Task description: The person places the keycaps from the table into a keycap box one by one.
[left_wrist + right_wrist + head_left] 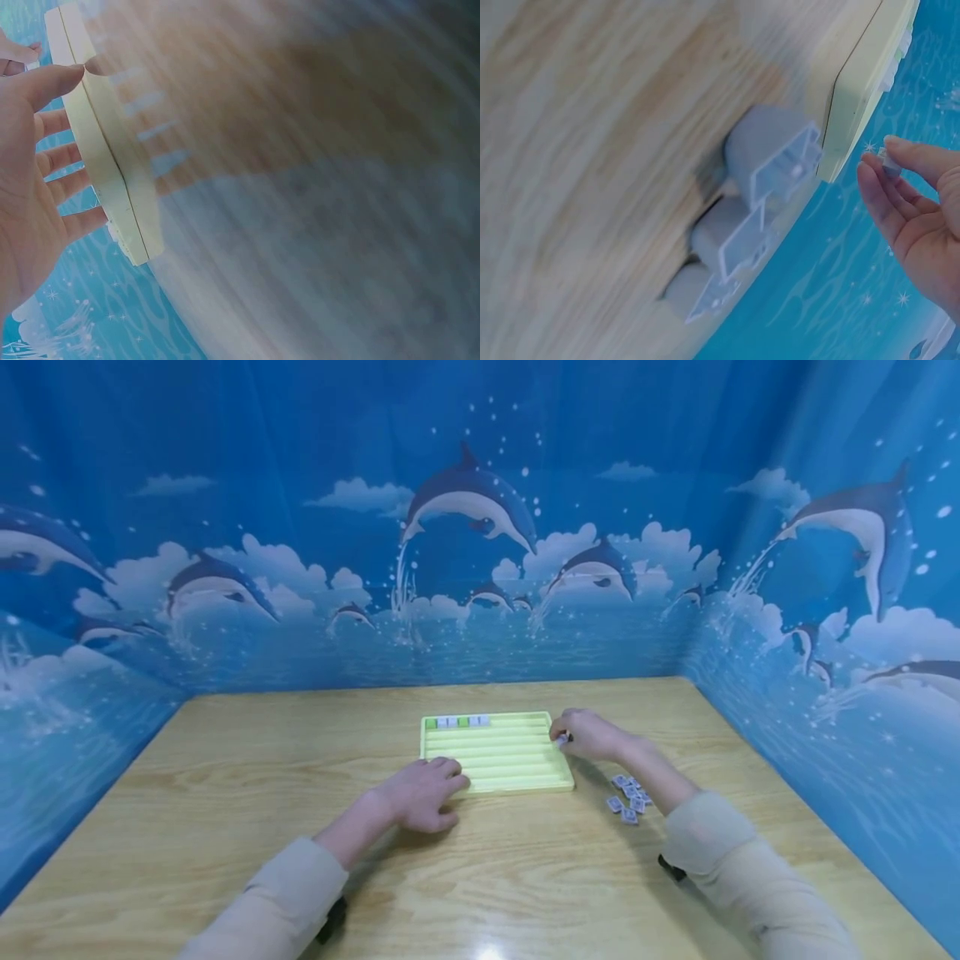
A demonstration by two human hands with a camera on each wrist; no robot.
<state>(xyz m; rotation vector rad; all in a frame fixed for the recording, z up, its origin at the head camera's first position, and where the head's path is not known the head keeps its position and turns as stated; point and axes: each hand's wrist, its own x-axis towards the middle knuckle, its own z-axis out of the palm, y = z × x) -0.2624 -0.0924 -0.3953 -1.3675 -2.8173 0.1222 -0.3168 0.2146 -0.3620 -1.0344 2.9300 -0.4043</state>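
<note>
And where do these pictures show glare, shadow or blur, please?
Head view: a glare spot on the table at the picture's bottom, a soft shadow below the left hand; left wrist view: table strongly blurred; right wrist view: table grain smeared, the right hand clearer.

Pale yellow-green ridged plastic tray (517,762) partly covered by left hand (426,795), small pale square tile (889,163) half hidden by right hand (930,225), markings on white-and-green row tiles (462,722) too small to read, light wood-grain tabletop (300,232) blurred at left wrist.
</note>
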